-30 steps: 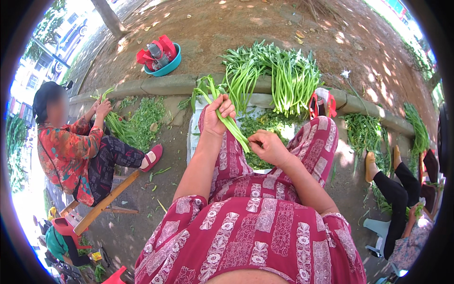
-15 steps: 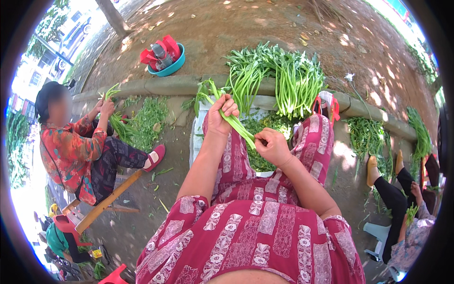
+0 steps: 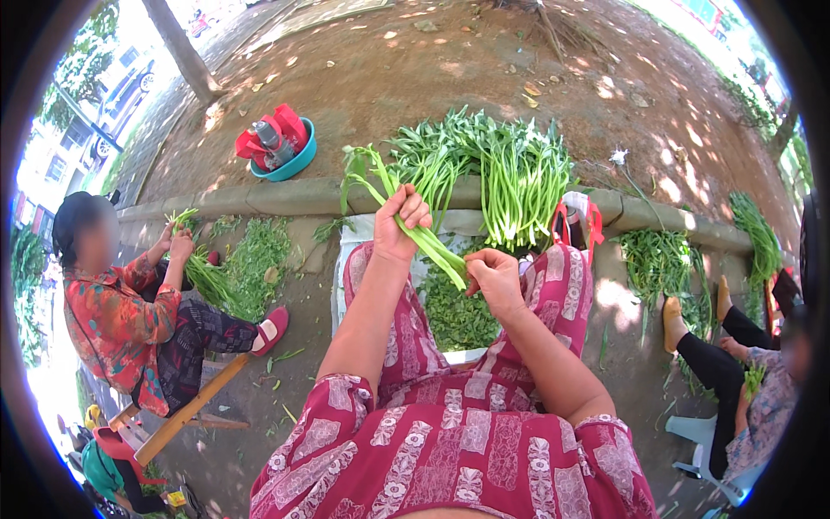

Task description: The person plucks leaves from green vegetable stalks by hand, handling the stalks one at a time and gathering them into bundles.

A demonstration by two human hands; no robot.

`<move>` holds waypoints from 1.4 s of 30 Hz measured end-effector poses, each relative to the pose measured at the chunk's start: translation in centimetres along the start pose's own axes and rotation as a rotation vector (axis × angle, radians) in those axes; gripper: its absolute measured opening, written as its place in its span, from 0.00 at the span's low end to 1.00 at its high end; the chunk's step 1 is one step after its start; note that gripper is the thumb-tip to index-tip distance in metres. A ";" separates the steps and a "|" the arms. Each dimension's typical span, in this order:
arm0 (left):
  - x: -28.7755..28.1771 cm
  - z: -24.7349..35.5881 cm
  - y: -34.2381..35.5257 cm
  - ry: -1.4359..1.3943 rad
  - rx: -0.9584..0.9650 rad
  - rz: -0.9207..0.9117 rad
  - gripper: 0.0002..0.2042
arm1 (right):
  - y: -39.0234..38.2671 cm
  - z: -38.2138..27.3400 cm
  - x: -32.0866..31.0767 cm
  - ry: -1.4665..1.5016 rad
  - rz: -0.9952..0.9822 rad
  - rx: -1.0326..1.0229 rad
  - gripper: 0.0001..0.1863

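A few pale green leafy stalks [image 3: 426, 244] are gripped in my left hand [image 3: 402, 221], slanting from their leaves at upper left to their cut ends at lower right. My right hand [image 3: 489, 278] is closed in a pinch at those lower ends. Just beyond, long bundles of leafy greens [image 3: 519, 186] lie on the kerb and a white sheet [image 3: 350, 246]. Loose picked leaves [image 3: 458, 320] are piled between my knees.
A seated co-worker [image 3: 117, 303] at left holds greens; another [image 3: 748, 415] sits at right. A blue basin [image 3: 296, 164] with red items stands beyond the kerb [image 3: 320, 195]. A red-strapped bag [image 3: 590, 225] and more greens [image 3: 648, 268] lie at right.
The whole view has shifted, with surroundings lower in the picture. My hands stay on the stalks, the right one pinching at their lower ends. The right-hand co-worker's upper body has come further into view.
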State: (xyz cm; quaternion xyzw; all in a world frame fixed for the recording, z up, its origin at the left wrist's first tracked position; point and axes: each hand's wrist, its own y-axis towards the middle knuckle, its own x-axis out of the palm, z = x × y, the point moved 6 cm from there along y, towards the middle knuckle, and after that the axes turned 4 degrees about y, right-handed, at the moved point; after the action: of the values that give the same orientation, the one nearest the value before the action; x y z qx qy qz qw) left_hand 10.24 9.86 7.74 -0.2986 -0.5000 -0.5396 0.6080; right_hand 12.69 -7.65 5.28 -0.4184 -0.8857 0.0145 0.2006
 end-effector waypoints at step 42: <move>-0.3 3.3 -1.4 -0.257 0.157 -0.090 0.11 | 2.8 -1.6 3.4 -0.139 -0.574 0.106 0.08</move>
State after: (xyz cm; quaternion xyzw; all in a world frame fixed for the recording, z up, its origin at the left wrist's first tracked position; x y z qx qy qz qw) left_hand 7.95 12.63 8.33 -0.2940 -0.6271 -0.4828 0.5359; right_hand 13.45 -3.51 7.35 -0.1376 -0.9774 0.0319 0.1570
